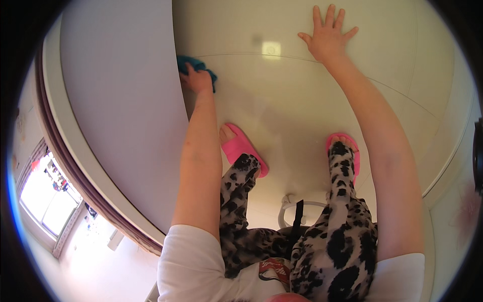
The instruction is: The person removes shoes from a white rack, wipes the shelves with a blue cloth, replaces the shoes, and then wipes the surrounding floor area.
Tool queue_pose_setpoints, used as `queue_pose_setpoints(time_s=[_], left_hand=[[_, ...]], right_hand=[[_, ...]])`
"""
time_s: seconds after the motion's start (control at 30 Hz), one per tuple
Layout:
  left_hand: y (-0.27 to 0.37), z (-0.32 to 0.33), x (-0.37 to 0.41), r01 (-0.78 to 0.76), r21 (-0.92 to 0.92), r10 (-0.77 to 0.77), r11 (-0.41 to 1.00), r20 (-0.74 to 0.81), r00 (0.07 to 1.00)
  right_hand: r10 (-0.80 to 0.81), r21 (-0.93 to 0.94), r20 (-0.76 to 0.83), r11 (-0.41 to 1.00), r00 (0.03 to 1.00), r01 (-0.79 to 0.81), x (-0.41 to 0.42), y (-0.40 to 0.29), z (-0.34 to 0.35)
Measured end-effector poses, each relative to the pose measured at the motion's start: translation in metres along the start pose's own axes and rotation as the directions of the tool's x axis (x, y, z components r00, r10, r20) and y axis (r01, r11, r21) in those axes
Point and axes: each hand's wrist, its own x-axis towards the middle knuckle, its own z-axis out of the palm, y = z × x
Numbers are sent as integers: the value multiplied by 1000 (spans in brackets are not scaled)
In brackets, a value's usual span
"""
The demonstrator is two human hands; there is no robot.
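My left hand [197,78] presses on a teal cloth [194,65] on the glossy tiled floor [279,98], at the lower edge of a large pale panel. Part of the cloth and some of the fingertips are hidden; the hand seems to grip the cloth. Farther to the right, my right hand [329,37] lies flat on the floor with its fingers spread, holding nothing. Between my arms are my feet in pink slippers [241,147].
The pale panel [117,75] stands along the left, with a light rim. A wall [453,188] bounds the right side. Behind my legs sits a low seat with a white curved frame and casters [288,200]. A bright window [51,196] shows at far left.
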Motion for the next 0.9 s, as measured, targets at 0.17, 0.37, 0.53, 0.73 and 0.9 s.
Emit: queue_pose_setpoints(time_s=[0.17,0.37,0.53,0.73,0.9], left_hand=[[1,0,38,167,-217,-204,962,-159,966],[163,-47,70,-463,-455,361,760,-296,884],[172,-59,87,-582,-280,521,763,-266,811],[162,-60,154,-112,-324,34,939,-237,971],[231,-66,130,-822,-171,726,543,-396,562]], right_hand=[[0,140,-153,990,988,22,-19,2,8],[12,197,-171,980,985,23,-33,11,-15],[38,236,-179,972,983,6,-40,23,-27],[42,249,-186,969,982,6,-43,17,-43],[42,257,-182,966,982,6,-42,22,-49]])
